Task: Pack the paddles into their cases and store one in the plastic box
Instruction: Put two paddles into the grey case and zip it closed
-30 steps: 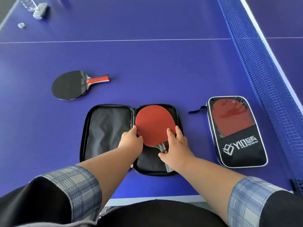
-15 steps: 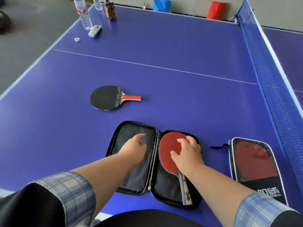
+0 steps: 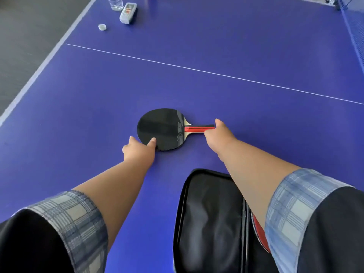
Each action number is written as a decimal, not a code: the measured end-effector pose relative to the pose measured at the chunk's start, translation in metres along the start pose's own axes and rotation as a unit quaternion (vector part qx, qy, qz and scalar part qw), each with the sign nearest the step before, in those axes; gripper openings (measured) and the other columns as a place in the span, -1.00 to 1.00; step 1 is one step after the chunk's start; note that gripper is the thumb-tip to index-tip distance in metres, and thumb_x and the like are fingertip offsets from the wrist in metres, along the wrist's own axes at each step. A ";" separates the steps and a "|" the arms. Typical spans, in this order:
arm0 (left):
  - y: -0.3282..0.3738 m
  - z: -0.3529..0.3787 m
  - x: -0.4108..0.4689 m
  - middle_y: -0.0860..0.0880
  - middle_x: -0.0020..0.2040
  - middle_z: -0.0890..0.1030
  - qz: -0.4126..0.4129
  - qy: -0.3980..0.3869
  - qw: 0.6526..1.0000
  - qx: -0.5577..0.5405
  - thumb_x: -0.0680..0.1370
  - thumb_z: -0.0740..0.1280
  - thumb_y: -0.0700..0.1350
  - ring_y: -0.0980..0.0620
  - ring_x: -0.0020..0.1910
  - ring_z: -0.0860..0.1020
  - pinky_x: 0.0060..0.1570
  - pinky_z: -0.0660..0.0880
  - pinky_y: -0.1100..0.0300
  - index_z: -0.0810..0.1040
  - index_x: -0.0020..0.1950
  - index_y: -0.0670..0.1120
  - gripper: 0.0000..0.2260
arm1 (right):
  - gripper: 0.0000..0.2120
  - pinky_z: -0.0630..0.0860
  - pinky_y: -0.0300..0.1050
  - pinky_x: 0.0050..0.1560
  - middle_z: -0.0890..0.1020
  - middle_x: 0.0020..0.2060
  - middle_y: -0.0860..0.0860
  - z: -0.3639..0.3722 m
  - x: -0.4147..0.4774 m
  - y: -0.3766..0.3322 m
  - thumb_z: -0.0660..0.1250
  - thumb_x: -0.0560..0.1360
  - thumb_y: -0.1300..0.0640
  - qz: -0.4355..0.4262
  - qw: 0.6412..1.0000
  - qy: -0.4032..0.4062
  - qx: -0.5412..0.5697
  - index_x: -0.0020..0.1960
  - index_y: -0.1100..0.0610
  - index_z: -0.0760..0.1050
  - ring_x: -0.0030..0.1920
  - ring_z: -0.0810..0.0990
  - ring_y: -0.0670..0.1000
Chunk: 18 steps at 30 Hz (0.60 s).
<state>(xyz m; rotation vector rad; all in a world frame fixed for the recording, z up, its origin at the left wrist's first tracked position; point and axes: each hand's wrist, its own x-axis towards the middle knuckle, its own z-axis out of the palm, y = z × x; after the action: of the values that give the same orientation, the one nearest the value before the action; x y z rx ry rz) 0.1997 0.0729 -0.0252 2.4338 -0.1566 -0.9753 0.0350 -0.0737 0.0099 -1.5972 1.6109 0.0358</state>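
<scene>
A black paddle (image 3: pixel 161 129) is seen lying flat on the blue tabletop (image 3: pixel 78 115), mid-scene, blade to the left and red-striped handle pointing right.

The L grip (image 3: pixel 138 152) is placed at the blade's near-left rim: the thumb is laid on the top rubber and one finger is set against the rim just left of it. Whether the rim is actually pinched cannot be told, as the other fingers are hidden behind the knuckles.

The R grip (image 3: pixel 214 134) is closed on the far-right end of the handle, w/ the thumb on the far side and curled fingers on the near side, so the handle tip is pinched between them. The paddle is thus spanned by both, L at the blade, R at the handle.

An open black case (image 3: pixel 208 213) is seen near right, apart from the black paddle. A red paddle (image 3: pixel 258 231) is partly shown in its right half, mostly covered by the R forearm.

At far left a bottle (image 3: pixel 115 2), a small grey device (image 3: pixel 128 12) and a cap (image 3: pixel 102 27) are seen; a net (image 3: pixel 354 26) is at far right.
</scene>
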 end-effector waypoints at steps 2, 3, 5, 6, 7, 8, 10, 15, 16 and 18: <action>0.007 0.001 0.016 -0.17 0.29 0.36 0.001 0.003 1.000 0.012 0.49 0.30 0.28 -0.24 0.01 0.56 0.05 0.56 -0.16 0.27 0.49 -0.03 -0.33 | -0.30 0.53 -0.03 -0.04 0.30 0.50 0.02 0.008 0.013 -0.010 0.12 0.56 0.20 0.018 1.000 -0.015 -0.010 0.63 -0.06 -0.05 0.21 0.51 0.14; 0.008 0.003 0.021 -0.15 0.26 0.36 0.005 0.006 1.000 0.011 0.47 0.32 0.27 -0.24 0.00 0.55 0.06 0.56 -0.17 0.31 0.46 0.01 -0.36 | -0.30 0.55 0.00 0.03 0.29 0.50 0.03 0.012 0.016 -0.012 0.14 0.56 0.18 0.023 0.999 -0.018 -0.023 0.63 -0.06 -0.05 0.23 0.50 0.15; 0.008 0.007 0.025 -0.11 0.24 0.34 0.002 0.010 1.000 -0.005 0.44 0.35 0.26 -0.21 0.00 0.51 0.07 0.55 -0.16 0.30 0.45 0.09 -0.37 | -0.30 0.57 0.02 0.06 0.28 0.49 0.03 0.020 0.022 -0.009 0.18 0.54 0.11 0.034 0.999 -0.008 -0.024 0.62 -0.07 0.00 0.21 0.50 0.12; 0.008 0.009 0.026 -0.09 0.24 0.33 -0.002 0.013 1.000 -0.016 0.43 0.37 0.26 -0.21 0.03 0.50 0.07 0.55 -0.17 0.27 0.46 0.11 -0.35 | -0.31 0.55 -0.05 -0.06 0.29 0.47 0.02 0.023 0.022 -0.006 0.20 0.53 0.06 0.046 0.999 -0.001 0.002 0.61 -0.08 0.04 0.10 0.52 0.06; 0.007 0.011 0.026 -0.09 0.26 0.33 -0.004 0.019 0.999 -0.027 0.43 0.38 0.26 -0.20 0.06 0.48 0.08 0.54 -0.17 0.26 0.46 0.13 -0.34 | -0.32 0.48 -0.12 -0.20 0.33 0.43 0.01 0.024 0.022 -0.002 0.23 0.53 0.02 0.059 0.998 0.005 0.036 0.60 -0.10 0.09 -0.04 0.50 -0.03; 0.007 0.012 0.025 -0.07 0.27 0.33 0.000 0.024 0.999 -0.042 0.42 0.39 0.25 -0.19 0.09 0.47 0.09 0.54 -0.16 0.25 0.46 0.14 -0.34 | -0.35 0.40 -0.16 -0.29 0.38 0.36 -0.01 0.024 0.022 0.004 0.25 0.53 -0.01 0.064 0.996 0.011 0.062 0.59 -0.10 0.15 -0.15 0.45 -0.10; 0.005 0.014 0.021 -0.03 0.28 0.38 0.014 0.022 0.995 -0.097 0.43 0.40 0.21 -0.14 0.09 0.50 0.04 0.55 -0.10 0.25 0.43 0.19 -0.37 | -0.42 0.32 -0.19 -0.31 0.43 0.20 -0.07 0.021 0.018 0.018 0.30 0.53 -0.06 0.055 0.994 0.019 0.092 0.53 -0.09 0.29 -0.19 0.42 -0.14; 0.004 0.019 -0.014 0.18 0.06 0.59 0.008 -0.064 0.965 -0.255 0.47 0.38 0.11 -0.01 -0.19 0.71 -0.30 0.57 0.11 0.26 0.28 0.32 -0.54 | -0.62 0.32 -0.15 0.06 0.49 0.14 -0.14 -0.006 -0.011 0.064 0.37 0.54 -0.08 0.010 0.990 0.031 0.138 0.35 -0.10 0.50 0.12 0.44 -0.05; 0.005 0.020 -0.023 0.20 0.02 0.60 0.010 -0.077 0.962 -0.264 0.47 0.38 0.11 0.01 -0.26 0.71 -0.35 0.57 0.12 0.27 0.26 0.33 -0.56 | -0.68 0.33 -0.17 0.05 0.53 0.12 -0.15 -0.015 -0.019 0.074 0.38 0.54 -0.06 0.004 0.989 0.031 0.146 0.28 -0.11 0.54 0.11 0.46 -0.06; 0.009 0.026 -0.044 0.21 -0.01 0.59 0.026 -0.109 0.956 -0.270 0.48 0.38 0.11 0.01 -0.31 0.71 -0.35 0.61 0.10 0.30 0.25 0.35 -0.59 | -0.87 0.36 -0.20 -0.10 0.57 0.00 -0.17 -0.037 -0.038 0.098 0.39 0.53 -0.08 0.002 0.989 0.036 0.145 0.07 -0.14 0.58 0.00 0.50 -0.09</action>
<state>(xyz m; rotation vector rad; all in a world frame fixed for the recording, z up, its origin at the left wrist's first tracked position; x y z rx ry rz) 0.1509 0.0668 -0.0093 1.8165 -0.0231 -1.0935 -0.0720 -0.0456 0.0038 -1.3839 1.5918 -0.2461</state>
